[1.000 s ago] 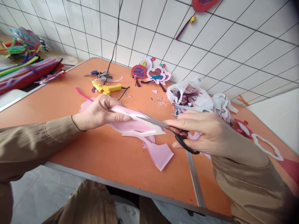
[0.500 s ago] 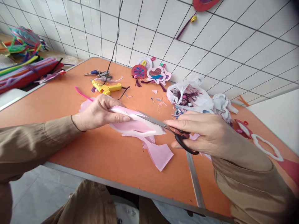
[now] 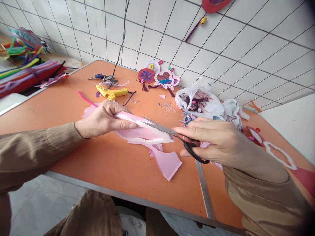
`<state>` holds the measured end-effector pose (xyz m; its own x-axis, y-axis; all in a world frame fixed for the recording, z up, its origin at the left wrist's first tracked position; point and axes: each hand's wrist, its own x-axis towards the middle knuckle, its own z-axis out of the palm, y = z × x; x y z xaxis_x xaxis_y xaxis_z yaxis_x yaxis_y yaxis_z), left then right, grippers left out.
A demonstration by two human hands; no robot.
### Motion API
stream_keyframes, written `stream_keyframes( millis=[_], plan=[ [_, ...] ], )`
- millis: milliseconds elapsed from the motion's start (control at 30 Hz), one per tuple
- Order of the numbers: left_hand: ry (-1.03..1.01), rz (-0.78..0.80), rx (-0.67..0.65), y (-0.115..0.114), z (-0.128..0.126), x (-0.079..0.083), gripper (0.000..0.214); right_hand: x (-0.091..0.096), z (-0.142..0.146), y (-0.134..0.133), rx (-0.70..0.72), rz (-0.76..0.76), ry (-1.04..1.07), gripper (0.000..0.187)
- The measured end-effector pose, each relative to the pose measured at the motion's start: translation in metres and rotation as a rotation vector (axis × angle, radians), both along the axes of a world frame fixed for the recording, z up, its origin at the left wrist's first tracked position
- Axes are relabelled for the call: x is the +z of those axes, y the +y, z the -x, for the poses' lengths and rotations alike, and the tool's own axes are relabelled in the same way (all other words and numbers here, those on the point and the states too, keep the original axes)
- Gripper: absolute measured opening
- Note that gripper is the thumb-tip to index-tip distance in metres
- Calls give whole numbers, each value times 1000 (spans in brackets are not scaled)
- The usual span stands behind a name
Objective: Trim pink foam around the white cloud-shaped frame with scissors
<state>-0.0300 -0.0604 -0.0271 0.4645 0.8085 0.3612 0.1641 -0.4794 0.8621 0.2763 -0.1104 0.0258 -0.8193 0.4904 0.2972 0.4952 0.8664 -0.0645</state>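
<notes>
My left hand (image 3: 103, 119) is closed on a pink and white craft sheet (image 3: 145, 131), its thumb pressed on top. The sheet is thin, soft-looking and curved, with a white edge facing up. In my right hand (image 3: 211, 139) are scissors (image 3: 169, 130) with black handles, fingers through the loops. Their partly open metal blades lie across the sheet's upper edge, tips pointing toward my left thumb. Below the sheet, loose pink pieces (image 3: 169, 164) rest on the orange table (image 3: 103, 164). A bright pink strip (image 3: 86, 99) sticks out behind my left hand.
A yellow glue gun (image 3: 112, 92) with a black cord lies behind my left hand. Decorated ornaments (image 3: 163, 78) lean on the tiled wall. A white plastic bag (image 3: 209, 101) holds dark tassels. Coloured pipe cleaners (image 3: 27, 75) lie left; a white wavy frame (image 3: 280, 154) lies right.
The scissor tips look slightly further apart on the sheet. Both hands stay nearly in place, with only a slight shift of the whole view.
</notes>
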Motion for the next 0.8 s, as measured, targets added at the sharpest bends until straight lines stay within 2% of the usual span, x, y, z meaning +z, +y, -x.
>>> stream_keyframes(
  millis=[167,400,567,800],
  plan=[
    [41,24,-36,2,2,-1,29,2,1,-1,12,-4,9,24],
    [36,65,-79,2,3,-2,24,-2,-2,0,6,-26,-2,16],
    [32,98,-123,4,3,-3,24,-8,-7,1,3,-46,30,33],
    [18,118,-163,6,1,-1,24,-6,-11,0,16,-32,-32,31]
  ],
)
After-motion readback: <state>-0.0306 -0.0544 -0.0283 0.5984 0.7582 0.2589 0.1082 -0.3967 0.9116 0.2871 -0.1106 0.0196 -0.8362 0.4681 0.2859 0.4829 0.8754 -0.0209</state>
